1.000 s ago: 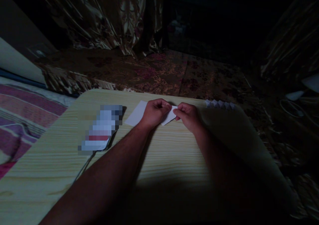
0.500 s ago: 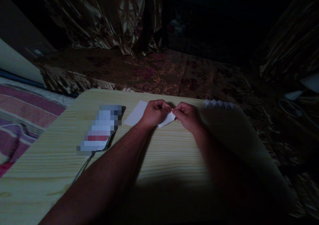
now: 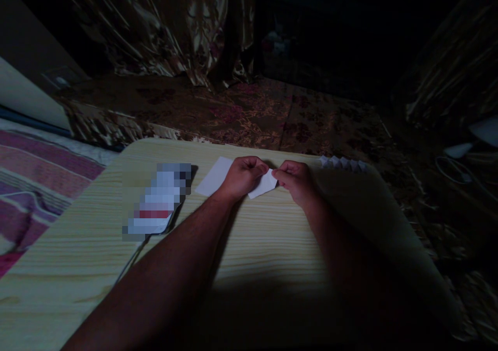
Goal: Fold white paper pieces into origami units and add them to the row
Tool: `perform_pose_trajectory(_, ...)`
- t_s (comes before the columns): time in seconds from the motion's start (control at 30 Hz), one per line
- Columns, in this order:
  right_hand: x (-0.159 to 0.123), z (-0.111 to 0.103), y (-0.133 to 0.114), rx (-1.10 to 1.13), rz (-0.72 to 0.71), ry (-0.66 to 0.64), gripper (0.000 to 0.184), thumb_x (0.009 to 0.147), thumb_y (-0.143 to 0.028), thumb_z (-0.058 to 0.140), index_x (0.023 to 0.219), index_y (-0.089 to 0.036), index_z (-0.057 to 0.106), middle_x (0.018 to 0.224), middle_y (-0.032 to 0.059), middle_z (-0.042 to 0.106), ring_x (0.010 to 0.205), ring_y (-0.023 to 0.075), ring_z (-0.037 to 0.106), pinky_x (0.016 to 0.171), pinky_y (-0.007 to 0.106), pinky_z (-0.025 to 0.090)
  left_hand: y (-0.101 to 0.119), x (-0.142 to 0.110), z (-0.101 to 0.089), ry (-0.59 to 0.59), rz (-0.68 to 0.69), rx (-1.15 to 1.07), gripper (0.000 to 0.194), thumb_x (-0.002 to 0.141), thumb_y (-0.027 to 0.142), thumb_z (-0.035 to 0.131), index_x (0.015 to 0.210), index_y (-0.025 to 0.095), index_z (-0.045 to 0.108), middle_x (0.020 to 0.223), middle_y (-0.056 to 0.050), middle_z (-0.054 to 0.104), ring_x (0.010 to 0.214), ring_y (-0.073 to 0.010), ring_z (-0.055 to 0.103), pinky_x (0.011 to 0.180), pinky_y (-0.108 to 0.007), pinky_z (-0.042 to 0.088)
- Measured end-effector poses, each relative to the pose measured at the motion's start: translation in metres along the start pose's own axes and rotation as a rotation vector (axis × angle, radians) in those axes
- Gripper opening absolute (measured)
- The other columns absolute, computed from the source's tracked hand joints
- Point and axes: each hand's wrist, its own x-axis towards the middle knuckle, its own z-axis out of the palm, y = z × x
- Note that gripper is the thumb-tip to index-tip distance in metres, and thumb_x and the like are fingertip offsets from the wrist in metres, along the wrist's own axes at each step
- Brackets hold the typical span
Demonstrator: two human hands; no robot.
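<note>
A small piece of white paper [image 3: 263, 186] is held between both hands just above the far half of the table. My left hand [image 3: 246, 176] pinches it from the left, thumb on top, hiding part of the sheet. At its right corner, my right hand [image 3: 292, 177] grips the paper between thumb and fingertips. A crease seems to run near that corner. Flat on the table behind my left hand lies another white sheet of paper [image 3: 213, 177], partly covered by the hand.
The pale wooden table [image 3: 249, 247] has rounded corners. Left stands a blurred-out device with a lit screen [image 3: 157, 200], its cable running nearer. Several small folded paper stars [image 3: 342, 163] line the far right edge. A striped bedspread [image 3: 27, 185] lies left; patterned curtains [image 3: 187, 24] hang behind.
My right hand has shifted slightly right, and the fingertips of the two hands are a little farther apart. More of the paper shows between them.
</note>
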Motion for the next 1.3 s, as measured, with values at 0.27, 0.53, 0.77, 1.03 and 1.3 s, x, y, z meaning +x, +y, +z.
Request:
perform_pose_trajectory(0.27,-0.001,0.0,-0.004,-0.039,-0.074,-0.06,0.015,0.068,-0.026,0.062,0.06,-0.018,0.052,0.051,-0.0058,0.047,0.049,0.0081,0.04,0.048,0.022,0.029,-0.004,0.001,-0.002,0.041,0.019,0.05,0.024,0.066,0.036,0.072,0.066,0.014,0.062,0.056,0.001,0.057,0.047,-0.0077,0.044,0.045,-0.021,0.032)
perform_pose_trajectory(0.53,-0.002,0.003,-0.004,-0.099,-0.096,-0.136,0.013,0.068,-0.024,0.063,0.06,-0.017,0.054,0.054,-0.0056,0.048,0.051,0.0076,0.04,0.049,0.022,0.029,-0.003,0.002,-0.002,0.045,0.033,-0.022,0.026,0.058,0.032,0.078,0.062,0.014,0.061,0.064,-0.003,0.064,0.053,-0.0103,0.053,0.051,-0.023,0.04)
perform_pose_trajectory(0.77,0.005,-0.002,0.008,0.134,-0.032,0.048,0.023,0.069,-0.032,0.067,0.061,-0.019,0.049,0.05,-0.0066,0.047,0.043,0.0064,0.036,0.042,0.021,0.024,-0.003,0.003,0.0,0.117,0.055,-0.19,0.029,0.066,0.037,0.073,0.082,0.016,0.061,0.067,0.0,0.062,0.052,-0.0097,0.053,0.049,-0.021,0.04)
perform_pose_trajectory(1.03,0.004,0.001,0.004,0.115,0.021,-0.012,0.021,0.07,-0.037,0.065,0.075,-0.017,0.059,0.058,-0.0032,0.057,0.049,0.0085,0.047,0.043,0.019,0.034,-0.01,0.004,-0.001,0.089,0.086,-0.038,0.029,0.063,0.026,0.074,0.088,0.015,0.065,0.068,0.001,0.063,0.05,-0.0085,0.05,0.045,-0.02,0.036)
perform_pose_trajectory(1.3,0.004,0.001,0.007,0.058,0.025,0.0,0.022,0.072,-0.037,0.063,0.075,-0.015,0.062,0.059,-0.0013,0.059,0.049,0.0102,0.051,0.043,0.02,0.04,-0.006,0.002,0.002,0.085,0.096,-0.061,0.032,0.064,0.023,0.07,0.095,0.015,0.068,0.063,0.001,0.061,0.05,-0.0093,0.05,0.048,-0.021,0.038)
